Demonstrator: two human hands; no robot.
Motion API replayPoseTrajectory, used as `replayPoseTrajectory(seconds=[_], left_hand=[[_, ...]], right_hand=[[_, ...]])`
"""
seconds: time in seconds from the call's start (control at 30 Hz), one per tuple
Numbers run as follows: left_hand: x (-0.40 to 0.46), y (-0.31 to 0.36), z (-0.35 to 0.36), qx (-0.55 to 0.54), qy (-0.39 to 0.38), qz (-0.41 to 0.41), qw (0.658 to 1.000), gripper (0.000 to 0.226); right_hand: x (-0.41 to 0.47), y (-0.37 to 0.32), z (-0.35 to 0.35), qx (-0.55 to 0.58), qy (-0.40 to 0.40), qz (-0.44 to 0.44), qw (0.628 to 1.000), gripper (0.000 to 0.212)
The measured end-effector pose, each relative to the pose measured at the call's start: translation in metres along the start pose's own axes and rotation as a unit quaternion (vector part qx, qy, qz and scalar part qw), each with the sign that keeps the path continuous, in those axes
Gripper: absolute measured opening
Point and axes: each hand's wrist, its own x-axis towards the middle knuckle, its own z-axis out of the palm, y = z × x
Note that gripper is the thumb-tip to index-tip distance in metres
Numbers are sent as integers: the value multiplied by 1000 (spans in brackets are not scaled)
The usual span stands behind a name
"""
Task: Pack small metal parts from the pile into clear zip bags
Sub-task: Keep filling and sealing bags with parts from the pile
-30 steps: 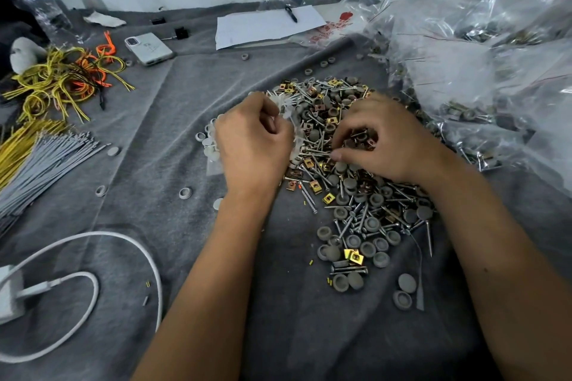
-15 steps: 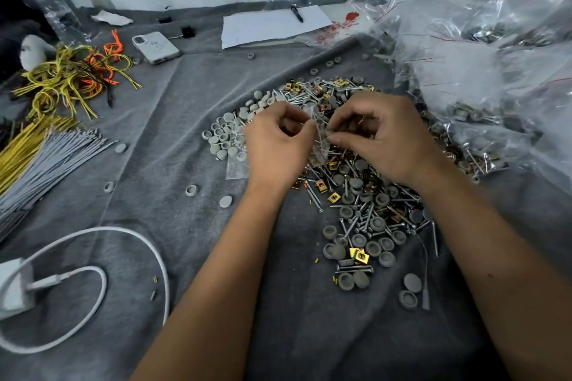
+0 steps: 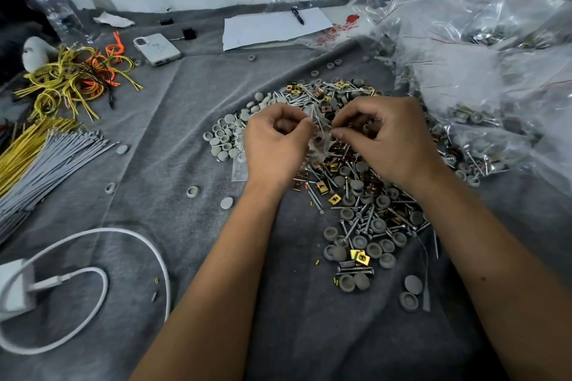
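Hands meet at frame centre above the pile (image 3: 356, 195) of screws, clips and grey caps: left hand (image 3: 274, 145) and right hand (image 3: 393, 141) each pinch one small clear zip bag (image 3: 318, 133) between closed fingers. Filled bags (image 3: 483, 83) crowd the upper right.

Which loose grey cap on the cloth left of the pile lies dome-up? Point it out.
The solid grey disc nearest the left forearm. Its neighbours, the ring-like cap and the one further left, show hollow insides.
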Motion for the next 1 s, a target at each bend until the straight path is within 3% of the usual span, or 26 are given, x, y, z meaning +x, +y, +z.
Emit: replayPoseTrajectory(seconds=[0.1,0.27,0.37,0.83,1.0], left_hand=[[2,-2,-1,-13,9,3,1000,4],[7,0,-4,-120,53,7,991,11],[9,-1,-6,-134,73,18,988,9],[8,-8,0,-67,34,7,997,6],[8,-9,1,-62,26,2,998,4]], right_hand=[[1,4,-7,2,-21,21,1000,12],[1,10,-15,-93,-175,16,980,13],[1,8,-16,-107,-227,38,967,18],[1,3,-15,-149,-260,60,952,16],[3,4,-21,-197,-250,93,943,30]])
